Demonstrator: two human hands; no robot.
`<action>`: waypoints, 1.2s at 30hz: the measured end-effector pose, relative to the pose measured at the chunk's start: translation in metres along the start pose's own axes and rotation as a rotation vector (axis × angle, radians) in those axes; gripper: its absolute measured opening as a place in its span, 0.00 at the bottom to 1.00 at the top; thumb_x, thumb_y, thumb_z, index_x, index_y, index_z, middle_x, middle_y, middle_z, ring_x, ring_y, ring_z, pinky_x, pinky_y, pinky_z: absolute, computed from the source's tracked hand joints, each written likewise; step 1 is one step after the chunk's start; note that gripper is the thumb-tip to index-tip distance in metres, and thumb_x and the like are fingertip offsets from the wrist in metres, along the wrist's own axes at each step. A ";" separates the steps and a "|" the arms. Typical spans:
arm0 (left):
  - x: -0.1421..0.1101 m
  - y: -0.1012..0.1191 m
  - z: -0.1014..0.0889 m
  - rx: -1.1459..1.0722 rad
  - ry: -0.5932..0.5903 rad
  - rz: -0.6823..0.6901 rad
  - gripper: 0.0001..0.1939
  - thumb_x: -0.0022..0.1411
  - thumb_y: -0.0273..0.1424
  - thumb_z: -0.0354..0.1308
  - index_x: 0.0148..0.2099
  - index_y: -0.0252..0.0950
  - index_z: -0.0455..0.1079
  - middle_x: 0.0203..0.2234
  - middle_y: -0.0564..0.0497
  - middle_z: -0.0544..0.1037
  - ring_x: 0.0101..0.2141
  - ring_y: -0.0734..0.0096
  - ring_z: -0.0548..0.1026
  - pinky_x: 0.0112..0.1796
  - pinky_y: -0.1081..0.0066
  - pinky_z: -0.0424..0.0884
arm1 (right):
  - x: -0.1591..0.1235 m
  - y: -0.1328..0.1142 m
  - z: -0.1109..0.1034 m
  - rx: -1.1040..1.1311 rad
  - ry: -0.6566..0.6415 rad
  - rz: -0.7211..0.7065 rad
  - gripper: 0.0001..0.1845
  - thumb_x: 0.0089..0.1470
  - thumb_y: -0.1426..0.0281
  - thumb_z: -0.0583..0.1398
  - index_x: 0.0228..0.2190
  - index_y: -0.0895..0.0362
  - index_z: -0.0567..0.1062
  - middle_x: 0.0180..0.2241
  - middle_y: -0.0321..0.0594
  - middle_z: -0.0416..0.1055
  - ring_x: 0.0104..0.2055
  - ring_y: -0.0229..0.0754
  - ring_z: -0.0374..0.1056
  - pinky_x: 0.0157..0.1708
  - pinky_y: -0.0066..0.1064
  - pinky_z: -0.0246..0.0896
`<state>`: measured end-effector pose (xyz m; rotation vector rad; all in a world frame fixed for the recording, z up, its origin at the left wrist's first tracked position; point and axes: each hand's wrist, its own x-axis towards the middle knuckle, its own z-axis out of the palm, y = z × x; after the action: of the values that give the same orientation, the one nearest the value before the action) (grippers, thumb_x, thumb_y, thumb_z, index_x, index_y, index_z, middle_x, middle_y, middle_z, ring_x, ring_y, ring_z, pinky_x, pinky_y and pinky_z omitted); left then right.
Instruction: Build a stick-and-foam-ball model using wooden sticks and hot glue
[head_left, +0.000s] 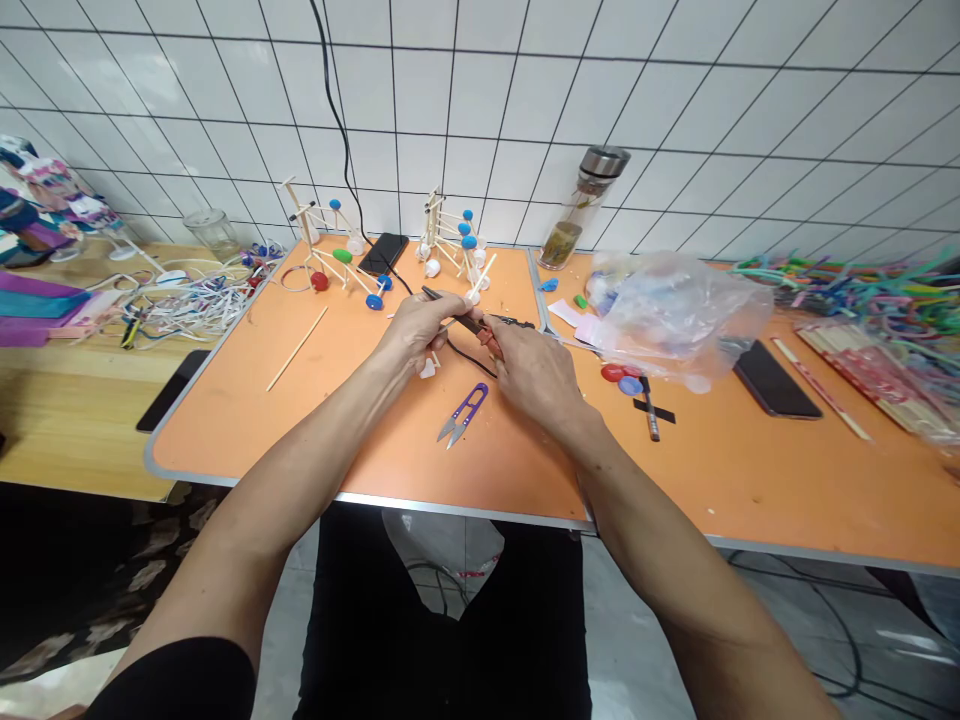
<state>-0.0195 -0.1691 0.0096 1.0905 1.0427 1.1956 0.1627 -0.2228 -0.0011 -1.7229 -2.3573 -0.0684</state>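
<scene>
Both my hands meet over the middle of the orange table [315, 440]. My left hand [417, 326] is closed on a small piece made of a thin wooden stick [482, 277] with white beads; one white bead [427, 369] shows under the fingers. My right hand [534, 376] is closed round a dark pen-like tool [471, 322] with a reddish grip. The tool's tip points left across my left fingers, and a black cord runs from it. Purple thread snips [465, 412] lie on the table just below both hands.
Two stick models with coloured beads [334, 255] [452, 240] stand at the back beside a black phone [384, 253]. A loose stick [298, 348] lies left. A bottle [582, 205], a plastic bag [675, 315], caps [621, 378], a marker [650, 408], another phone [776, 380] and straws [847, 280] are at right.
</scene>
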 end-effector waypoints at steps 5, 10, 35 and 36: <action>0.004 -0.002 -0.003 -0.016 0.026 0.055 0.11 0.47 0.37 0.70 0.29 0.34 0.80 0.35 0.41 0.87 0.26 0.75 0.72 0.19 0.74 0.50 | -0.002 0.002 -0.004 0.004 0.047 -0.014 0.21 0.75 0.73 0.51 0.62 0.56 0.75 0.52 0.53 0.85 0.50 0.59 0.80 0.40 0.41 0.59; 0.003 0.003 -0.007 0.054 0.039 0.069 0.10 0.48 0.36 0.69 0.29 0.34 0.79 0.34 0.43 0.87 0.22 0.78 0.65 0.20 0.73 0.46 | -0.006 0.004 -0.012 -0.001 0.044 -0.026 0.20 0.78 0.69 0.51 0.61 0.55 0.76 0.51 0.53 0.85 0.48 0.59 0.79 0.38 0.41 0.57; 0.013 0.002 -0.015 0.015 -0.073 -0.050 0.07 0.48 0.34 0.67 0.25 0.36 0.76 0.31 0.42 0.85 0.18 0.83 0.47 0.24 0.67 0.37 | -0.122 0.093 0.001 0.105 -0.146 -0.171 0.25 0.70 0.54 0.65 0.61 0.50 0.81 0.56 0.53 0.79 0.54 0.61 0.79 0.51 0.53 0.76; 0.012 0.002 -0.013 0.015 -0.091 -0.054 0.06 0.47 0.34 0.67 0.25 0.36 0.76 0.30 0.42 0.85 0.17 0.83 0.47 0.24 0.66 0.37 | -0.118 0.090 -0.002 0.126 -0.131 -0.175 0.24 0.70 0.54 0.65 0.61 0.50 0.81 0.57 0.53 0.79 0.55 0.61 0.79 0.52 0.53 0.76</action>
<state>-0.0318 -0.1565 0.0085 1.1113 1.0062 1.0876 0.2816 -0.3052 -0.0318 -1.5039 -2.5410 0.1666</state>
